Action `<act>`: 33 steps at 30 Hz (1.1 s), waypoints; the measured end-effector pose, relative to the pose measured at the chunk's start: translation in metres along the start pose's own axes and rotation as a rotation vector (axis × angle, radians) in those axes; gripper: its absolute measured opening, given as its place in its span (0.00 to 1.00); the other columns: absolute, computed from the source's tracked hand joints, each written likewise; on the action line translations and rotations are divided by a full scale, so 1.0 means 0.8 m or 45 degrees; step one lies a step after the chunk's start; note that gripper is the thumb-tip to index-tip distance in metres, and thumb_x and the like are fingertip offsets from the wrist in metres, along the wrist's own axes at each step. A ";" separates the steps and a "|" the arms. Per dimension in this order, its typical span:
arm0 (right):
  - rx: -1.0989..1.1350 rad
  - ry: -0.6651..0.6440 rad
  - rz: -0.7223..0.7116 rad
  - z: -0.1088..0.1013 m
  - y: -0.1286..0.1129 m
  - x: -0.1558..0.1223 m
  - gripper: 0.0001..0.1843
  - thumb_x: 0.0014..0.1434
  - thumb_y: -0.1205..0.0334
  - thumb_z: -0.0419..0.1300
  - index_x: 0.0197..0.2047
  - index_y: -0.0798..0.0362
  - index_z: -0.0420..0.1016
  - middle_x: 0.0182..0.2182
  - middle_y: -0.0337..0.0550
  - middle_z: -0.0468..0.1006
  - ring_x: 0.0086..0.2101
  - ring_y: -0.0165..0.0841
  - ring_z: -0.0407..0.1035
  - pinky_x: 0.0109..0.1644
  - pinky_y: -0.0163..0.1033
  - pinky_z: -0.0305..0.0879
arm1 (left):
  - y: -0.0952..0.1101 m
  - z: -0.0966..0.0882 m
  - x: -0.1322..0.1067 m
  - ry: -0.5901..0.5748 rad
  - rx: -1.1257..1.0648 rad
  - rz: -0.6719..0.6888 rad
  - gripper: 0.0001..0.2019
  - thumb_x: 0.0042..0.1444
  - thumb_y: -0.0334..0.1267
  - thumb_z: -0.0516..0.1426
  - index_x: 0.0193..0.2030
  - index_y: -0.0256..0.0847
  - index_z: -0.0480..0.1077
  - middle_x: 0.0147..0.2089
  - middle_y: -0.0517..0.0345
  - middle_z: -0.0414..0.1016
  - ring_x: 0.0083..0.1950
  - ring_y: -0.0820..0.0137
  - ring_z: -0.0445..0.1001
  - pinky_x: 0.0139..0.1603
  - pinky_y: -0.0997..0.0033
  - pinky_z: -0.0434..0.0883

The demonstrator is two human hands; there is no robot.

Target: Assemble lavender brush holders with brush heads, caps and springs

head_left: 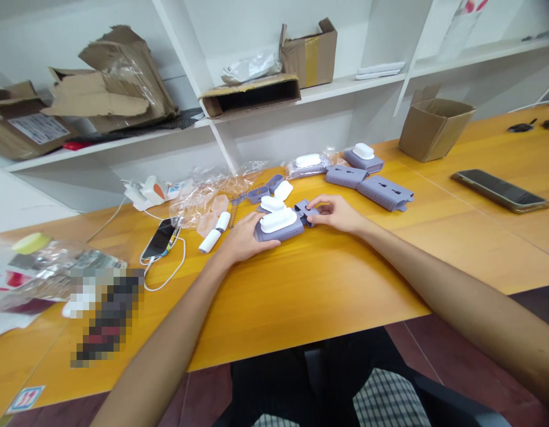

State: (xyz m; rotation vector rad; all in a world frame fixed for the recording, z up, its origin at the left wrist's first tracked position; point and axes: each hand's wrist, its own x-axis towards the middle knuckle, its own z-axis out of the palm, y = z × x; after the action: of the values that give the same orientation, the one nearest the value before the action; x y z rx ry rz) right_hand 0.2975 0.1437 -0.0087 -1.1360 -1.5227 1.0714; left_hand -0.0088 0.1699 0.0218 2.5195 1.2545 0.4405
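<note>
My left hand [246, 240] grips the left end of a purple perforated plastic case [290, 232] with a white oval part [278, 220] on top. At the case's right end, my right hand [335, 213] pinches a small purple plastic end piece [303, 209]; whether the two touch I cannot tell. Just behind lie white plastic parts [273, 204], two purple caps [258, 194] and some springs [233, 213]. White cylinders [210, 241] and translucent pinkish cups [207, 224] lie left of my left hand. Purple perforated shells [385, 193] rest beyond my right hand.
Clear plastic wrapping [198, 193] and a phone on a cable [161, 238] are at left, near a plastic bottle [56, 267]. Another phone [501, 188] and an open cardboard box [436, 129] stand right. Shelves [345, 80] holding boxes line the back.
</note>
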 end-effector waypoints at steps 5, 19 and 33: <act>0.017 0.096 -0.031 0.009 0.001 0.001 0.20 0.52 0.45 0.77 0.38 0.49 0.80 0.33 0.43 0.86 0.32 0.36 0.78 0.36 0.40 0.73 | 0.001 -0.001 0.000 -0.005 0.002 0.003 0.40 0.53 0.63 0.67 0.65 0.41 0.70 0.67 0.44 0.75 0.68 0.45 0.73 0.71 0.47 0.69; 0.319 0.133 0.203 0.013 0.001 0.000 0.39 0.50 0.57 0.76 0.64 0.45 0.72 0.47 0.43 0.80 0.44 0.38 0.78 0.51 0.46 0.77 | 0.006 0.001 -0.001 0.014 -0.041 0.064 0.38 0.53 0.62 0.67 0.64 0.41 0.70 0.67 0.43 0.75 0.68 0.46 0.73 0.69 0.46 0.70; 0.643 -0.046 0.269 0.014 -0.014 -0.007 0.21 0.60 0.64 0.69 0.56 0.43 0.76 0.46 0.41 0.75 0.38 0.35 0.76 0.39 0.53 0.87 | 0.008 -0.001 -0.003 0.049 -0.042 0.140 0.38 0.54 0.58 0.69 0.66 0.42 0.70 0.66 0.45 0.75 0.67 0.47 0.74 0.70 0.49 0.70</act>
State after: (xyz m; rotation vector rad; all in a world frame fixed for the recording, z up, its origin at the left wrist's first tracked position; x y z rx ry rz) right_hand 0.2859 0.1353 -0.0012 -0.9327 -1.0805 1.5217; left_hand -0.0055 0.1646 0.0244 2.5720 1.1165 0.5325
